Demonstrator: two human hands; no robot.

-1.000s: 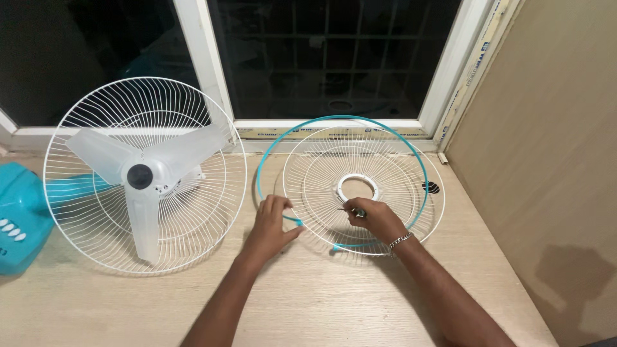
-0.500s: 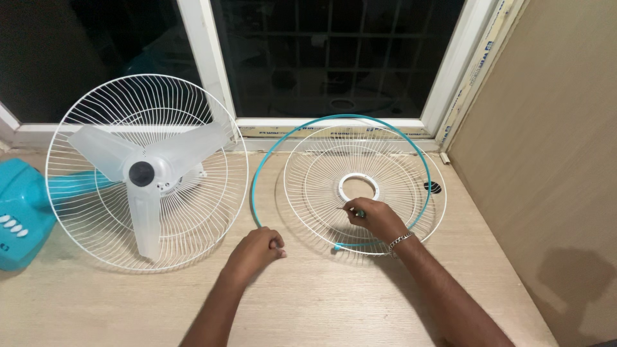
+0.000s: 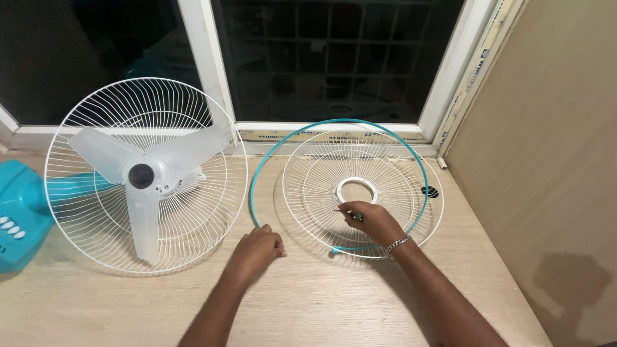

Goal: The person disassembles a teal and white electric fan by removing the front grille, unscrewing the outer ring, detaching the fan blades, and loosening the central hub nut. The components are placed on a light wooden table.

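Two hands ours: left hand (image 3: 257,249) pinching free end of thin teal plastic rim band (image 3: 254,193) beside round white wire fan guard (image 3: 360,193); right hand (image 3: 373,222) inside guard, clenched on small teal-handled tool (image 3: 357,216).

Surface: a pale wood-grain surface (image 3: 321,308) is spreading beneath the grip and running back to the window sill.
Window: a white-framed window (image 3: 202,71) is standing beyond the grip, its panes showing dark, with a metal grille (image 3: 334,58) showing faintly behind the glass.
Sill: a strip of yellowish tape (image 3: 270,134) is lining the white sill, just past the grip.
Wall: a tan wood-look panel (image 3: 553,148) is rising to the right of the grip, carrying a soft shadow low down.
Light: indoor light is falling evenly from above, while it is looking dark outside.
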